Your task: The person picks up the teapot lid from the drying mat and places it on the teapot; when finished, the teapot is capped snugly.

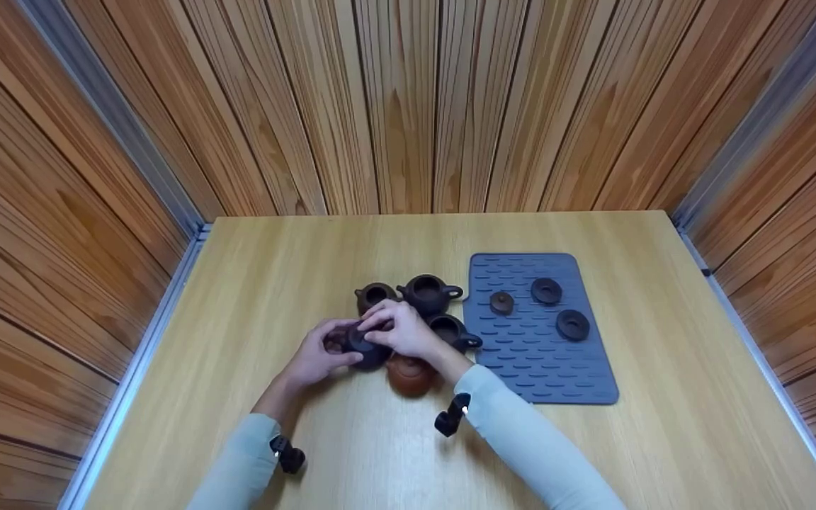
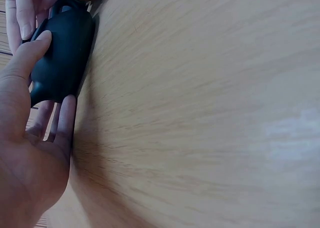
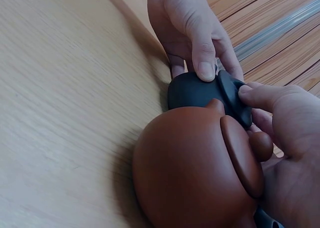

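Observation:
A black teapot stands on the table at the front left of a group of teapots. My left hand holds it from the left, the thumb on its near side and the fingers round the far side. Thumb and fingers of my right hand pinch the black lid at the top of this pot. A reddish-brown teapot with its lid on sits right beside it, below my right wrist. Behind are a small dark teapot and a larger one, both lidless. My right hand partly hides another lidless teapot.
A grey ridged mat lies on the right of the table. On it are a small brown lid and two dark round lids, one farther back and one nearer. Wood-panelled walls enclose the table.

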The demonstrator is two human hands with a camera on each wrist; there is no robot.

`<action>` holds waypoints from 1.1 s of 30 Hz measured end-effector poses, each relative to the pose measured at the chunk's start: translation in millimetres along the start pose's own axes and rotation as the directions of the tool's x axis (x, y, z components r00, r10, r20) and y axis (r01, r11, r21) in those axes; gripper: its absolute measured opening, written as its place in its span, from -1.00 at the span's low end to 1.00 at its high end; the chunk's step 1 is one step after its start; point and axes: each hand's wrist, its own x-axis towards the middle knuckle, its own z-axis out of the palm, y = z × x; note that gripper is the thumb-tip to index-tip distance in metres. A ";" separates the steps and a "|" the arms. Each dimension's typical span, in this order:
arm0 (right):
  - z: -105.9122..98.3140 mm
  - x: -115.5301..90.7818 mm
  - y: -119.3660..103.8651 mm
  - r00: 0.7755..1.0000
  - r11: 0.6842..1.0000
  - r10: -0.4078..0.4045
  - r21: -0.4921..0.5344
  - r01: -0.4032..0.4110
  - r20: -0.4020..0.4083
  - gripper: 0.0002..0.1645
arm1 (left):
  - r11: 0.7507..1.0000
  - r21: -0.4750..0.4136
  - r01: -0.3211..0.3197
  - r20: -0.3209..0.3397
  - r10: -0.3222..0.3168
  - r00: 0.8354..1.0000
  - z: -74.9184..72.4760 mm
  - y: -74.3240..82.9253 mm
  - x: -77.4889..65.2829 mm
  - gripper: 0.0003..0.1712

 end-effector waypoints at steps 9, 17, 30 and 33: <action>-0.1 -0.4 -1.7 1.000 1.000 0.017 -0.012 -0.017 -0.001 -0.79 | 1.000 0.013 0.003 0.002 -0.003 1.000 0.0 1.5 -1.8 -0.29; -1.3 -1.9 -1.8 1.000 1.000 0.017 -0.007 -0.017 0.017 -0.72 | 1.000 0.005 -0.010 0.005 0.010 1.000 -0.1 0.1 -3.1 -0.27; -2.5 -2.8 -0.9 1.000 1.000 0.018 0.003 -0.018 0.021 -0.67 | 0.997 -0.043 -0.068 0.005 0.069 0.998 -7.5 -48.9 15.5 -0.26; -3.8 -2.9 -1.8 0.999 1.000 0.026 -0.007 -0.026 0.025 -0.67 | 0.998 0.007 -0.060 0.008 0.060 0.998 -3.6 -17.8 5.6 -0.27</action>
